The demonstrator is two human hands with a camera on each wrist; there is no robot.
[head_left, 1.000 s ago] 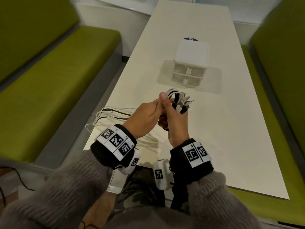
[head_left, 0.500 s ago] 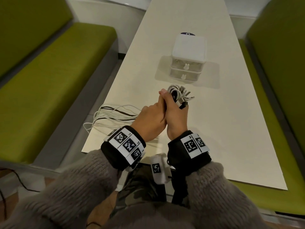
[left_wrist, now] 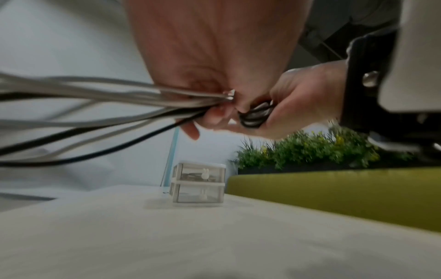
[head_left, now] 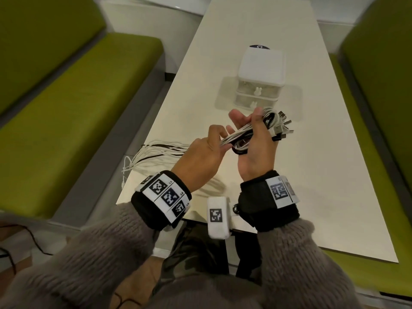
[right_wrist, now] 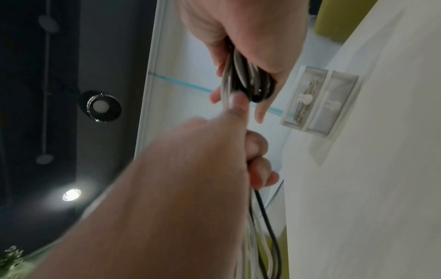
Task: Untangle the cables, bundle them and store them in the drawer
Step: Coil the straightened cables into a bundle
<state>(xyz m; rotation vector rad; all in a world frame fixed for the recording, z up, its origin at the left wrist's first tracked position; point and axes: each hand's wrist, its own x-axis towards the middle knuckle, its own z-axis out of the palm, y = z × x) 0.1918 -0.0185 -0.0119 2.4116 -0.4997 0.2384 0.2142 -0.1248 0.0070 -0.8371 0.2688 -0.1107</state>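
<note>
Above the table [head_left: 334, 175] | right hand [head_left: 256, 150] grips coiled cables [head_left: 240, 137] so loops hold | left hand [head_left: 200, 157] pinches trailing strands, feeding slack | drawers [head_left: 256, 97] closed

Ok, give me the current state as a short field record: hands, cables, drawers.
left hand: grips the cable strands just short of the coil
right hand: holds the coil, thumb over it
loose cable lengths: trailing over the table edge
plugs: sticking out past the right hand
drawer unit: both drawers closed
</note>
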